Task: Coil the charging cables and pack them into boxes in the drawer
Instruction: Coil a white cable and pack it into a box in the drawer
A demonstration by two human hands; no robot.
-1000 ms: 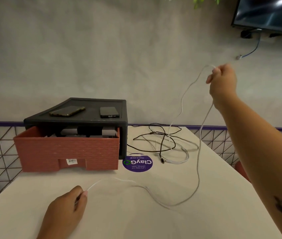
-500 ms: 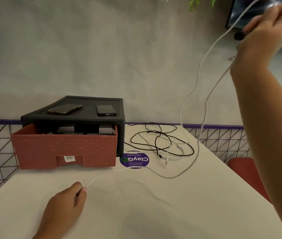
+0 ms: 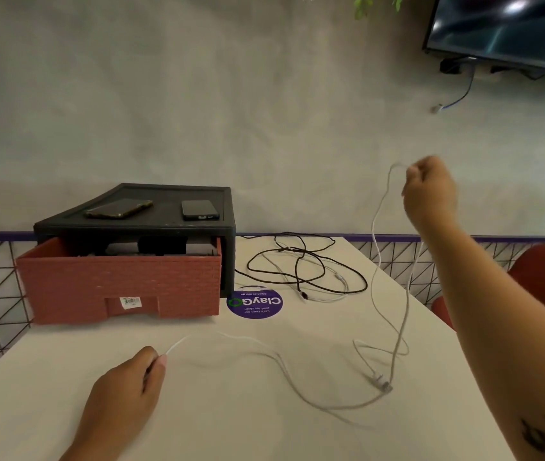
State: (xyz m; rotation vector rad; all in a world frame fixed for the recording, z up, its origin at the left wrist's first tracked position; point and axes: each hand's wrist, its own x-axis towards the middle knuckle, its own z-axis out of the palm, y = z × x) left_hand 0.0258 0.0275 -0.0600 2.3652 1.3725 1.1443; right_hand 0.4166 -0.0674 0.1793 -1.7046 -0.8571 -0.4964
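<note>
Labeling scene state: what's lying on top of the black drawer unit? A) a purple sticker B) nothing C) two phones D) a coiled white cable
C: two phones, one on the left and one on the right, lie flat on top of the black drawer unit; the purple sticker is on the table, and the white cable is uncoiled between both hands.

A shared pantry or café corner: white table (image 3: 264, 410) with "keep pantries clean" sticker (image 3: 254, 302) (upside down), wall screen (image 3: 510, 28).
</note>
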